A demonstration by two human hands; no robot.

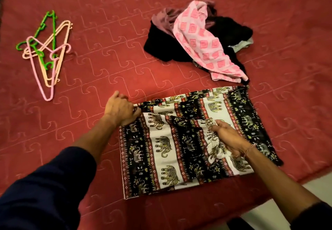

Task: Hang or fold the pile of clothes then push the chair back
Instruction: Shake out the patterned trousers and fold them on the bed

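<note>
Your left hand (120,109) pinches the upper left corner of the black-and-white elephant-print cotton cloth (179,140), fingers curled round a gathered bit of its edge; your right hand (229,139) grips a bunched fold of the same cloth near its middle, fingers closed on the fabric, a thin bracelet at the wrist; both hands hold it and neither is free.

The cloth lies flat on the red quilted bed (107,41) directly in front of you, partly folded; its long axis runs from your near left toward the far right, so the loose far-right end lies beyond your right hand, which is the nearer one to it; I judge that the next fold turns on bringing that end across toward your left hand.

Beyond the cloth, up and to the right, sits the one pile of unfolded clothes (197,37); at least a pink-and-white patterned piece, black garments, a mauve one and a pale grey scrap show, though the exact count is hidden in the heap. Well apart to the far left lies a tangle of plastic hangers (45,54); one green, about two pink and two peach. No chair is in view.
</note>
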